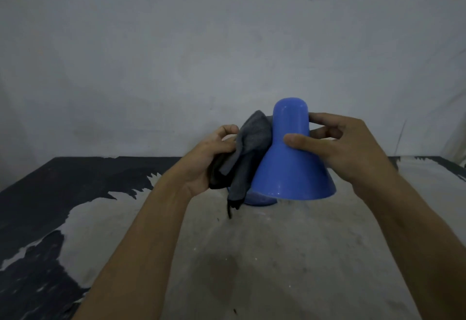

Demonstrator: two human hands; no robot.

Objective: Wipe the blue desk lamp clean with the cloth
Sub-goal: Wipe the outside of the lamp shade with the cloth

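We see the lamp shade [292, 163] between our two hands, its wide mouth downward and its narrow top upward. Our right hand [338, 148] is on the shade's right side, thumb across its near face, fingers round its far side. Our left hand [211, 160] is just left of the shade, and the cloth [248, 153] lies between that hand and the shade, touching both and hanging below the hand. The lamp base [259, 198] sits on the table [252, 256] below the cloth and shade. A wall [176, 54] stands behind both hands.
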